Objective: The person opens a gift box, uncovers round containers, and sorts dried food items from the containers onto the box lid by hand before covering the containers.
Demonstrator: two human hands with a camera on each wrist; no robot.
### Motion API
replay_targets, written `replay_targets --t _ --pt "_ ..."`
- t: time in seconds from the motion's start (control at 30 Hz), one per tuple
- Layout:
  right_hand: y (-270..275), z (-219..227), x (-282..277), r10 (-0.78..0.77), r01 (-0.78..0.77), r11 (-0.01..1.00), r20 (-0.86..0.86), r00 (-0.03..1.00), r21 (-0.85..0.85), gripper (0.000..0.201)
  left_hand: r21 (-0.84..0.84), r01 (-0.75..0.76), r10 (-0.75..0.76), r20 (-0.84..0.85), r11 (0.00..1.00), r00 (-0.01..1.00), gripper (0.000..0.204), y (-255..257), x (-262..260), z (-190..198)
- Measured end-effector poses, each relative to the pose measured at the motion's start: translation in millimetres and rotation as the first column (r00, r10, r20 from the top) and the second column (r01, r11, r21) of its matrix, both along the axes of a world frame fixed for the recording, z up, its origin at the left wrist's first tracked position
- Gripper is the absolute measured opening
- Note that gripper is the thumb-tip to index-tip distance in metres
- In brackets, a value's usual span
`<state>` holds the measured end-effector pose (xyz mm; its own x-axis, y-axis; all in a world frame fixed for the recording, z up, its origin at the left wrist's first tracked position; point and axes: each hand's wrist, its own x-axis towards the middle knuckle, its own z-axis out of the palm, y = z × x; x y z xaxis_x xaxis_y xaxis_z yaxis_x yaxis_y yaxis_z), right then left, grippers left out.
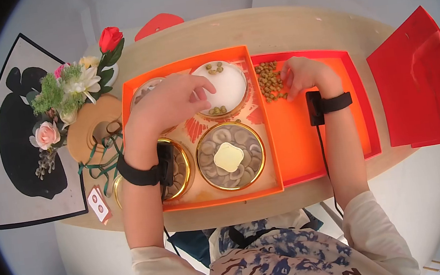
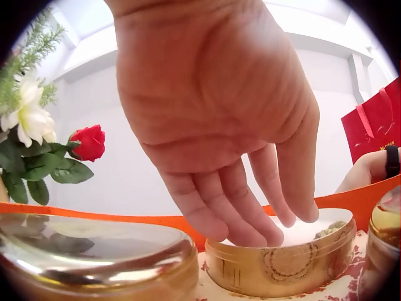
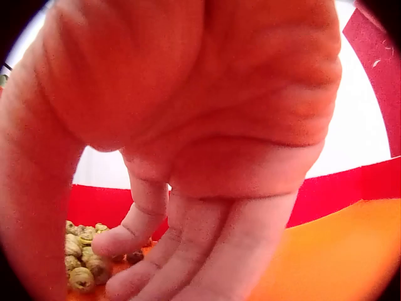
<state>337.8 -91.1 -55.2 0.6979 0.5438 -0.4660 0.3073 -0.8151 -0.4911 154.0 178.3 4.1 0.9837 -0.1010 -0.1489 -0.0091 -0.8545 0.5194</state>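
My left hand (image 1: 174, 98) hangs over the left rim of a round gold tin (image 1: 231, 84) with a white inside; its fingers are loosely bent, with nothing visible between them. Small green-brown pieces lie in that tin in two groups, at its far and near edges. My right hand (image 1: 308, 74) reaches down beside a pile of the same pieces (image 1: 269, 79) in the red-edged orange tray (image 1: 298, 144). In the right wrist view its fingers (image 3: 207, 251) bend toward the pile (image 3: 81, 257); whether a piece is between them cannot be told.
Gold tins with clear lids, one (image 1: 231, 156) bearing a pale label, stand in the orange box (image 1: 260, 127). Flowers (image 1: 81, 80), a round tan object (image 1: 84, 129) with green ribbon and small cards (image 1: 98, 204) lie left. A red bag (image 1: 422, 85) is right.
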Motion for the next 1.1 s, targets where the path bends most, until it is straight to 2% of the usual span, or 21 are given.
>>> replay_targets --t 0.1,0.27,0.33,0.37,0.43,0.47,0.53,0.57,0.63,0.67,0.73,0.77,0.9,0.97,1.1 --pt "3.7 -15.5 7.3 0.062 -0.064 0.996 0.035 0.997 0.063 0.051 -0.046 0.028 -0.028 -0.005 0.999 1.0 0.027 -5.7 -0.8 -1.3" --pt "6.6 -3.7 -1.8 0.112 -0.131 0.983 0.153 0.982 0.126 0.039 -0.085 0.09 -0.089 0.016 0.992 0.996 0.029 -8.1 -2.4 -13.8" --pt "12.0 5.0 -5.9 -0.007 -0.068 0.965 0.282 0.959 0.255 0.028 -0.095 0.131 -0.126 0.051 0.987 0.991 0.03 -9.4 -2.7 -18.5" --pt "16.1 9.1 -8.5 0.0 -0.073 0.965 0.279 0.96 0.252 0.028 -0.1 0.124 -0.12 0.049 0.987 0.992 0.03 -9.8 -2.7 -20.4" --pt "25.6 17.5 -17.3 -0.067 -0.133 0.887 0.408 0.911 0.443 0.017 -0.092 0.164 -0.157 0.082 0.982 0.984 0.028 -11.1 -2.9 -23.8" --pt "28.9 24.9 -24.1 -0.063 -0.135 0.888 0.405 0.912 0.441 0.017 -0.095 0.161 -0.153 0.079 0.982 0.985 0.028 -11.5 -2.9 -23.7" --pt "33.9 38.1 -40.8 0.1 -0.373 0.77 0.48 0.872 0.518 0.01 -0.075 0.164 -0.158 0.086 0.984 0.984 0.023 -12.1 -2.9 -21.6" --pt "36.6 38.7 -47.0 0.103 -0.375 0.769 0.479 0.872 0.517 0.01 -0.076 0.162 -0.155 0.086 0.984 0.984 0.023 -11.9 -2.5 -22.6" --pt "41.4 38.1 -58.1 0.299 -0.565 0.661 0.518 0.802 0.493 0.009 -0.062 0.158 -0.151 0.095 0.986 0.984 0.02 -12.0 -2.5 -25.8" --pt "43.8 36.4 -61.6 0.302 -0.565 0.662 0.515 0.802 0.492 0.009 -0.066 0.156 -0.149 0.093 0.986 0.984 0.02 -12.6 -2.5 -26.0" --pt "46.9 33.2 -68.6 0.463 -0.658 0.667 0.497 0.734 0.349 0.012 -0.086 0.129 -0.122 0.079 0.988 0.989 0.018 -14.2 -2.9 -23.3" --pt "47.3 36.2 -72.2 0.493 -0.654 0.699 0.468 0.733 0.289 0.013 -0.087 0.128 -0.122 0.078 0.988 0.989 0.018 -14.5 -2.4 -22.9" --pt "49.0 37.2 -82.0 0.53 -0.667 0.713 0.457 0.714 0.215 0.005 -0.087 0.121 -0.112 0.107 0.989 0.988 0.016 -14.8 -1.8 -22.3" --pt "50.6 38.6 -86.3 0.578 -0.689 0.721 0.491 0.652 0.066 0.011 -0.096 0.122 -0.111 0.113 0.988 0.987 0.016 -14.0 -0.8 -24.2" --pt "54.9 43.9 -92.3 0.59 -0.668 0.744 0.457 0.665 0.011 0.012 -0.118 0.141 -0.125 0.133 0.983 0.983 0.015 -12.9 1.4 -26.2"
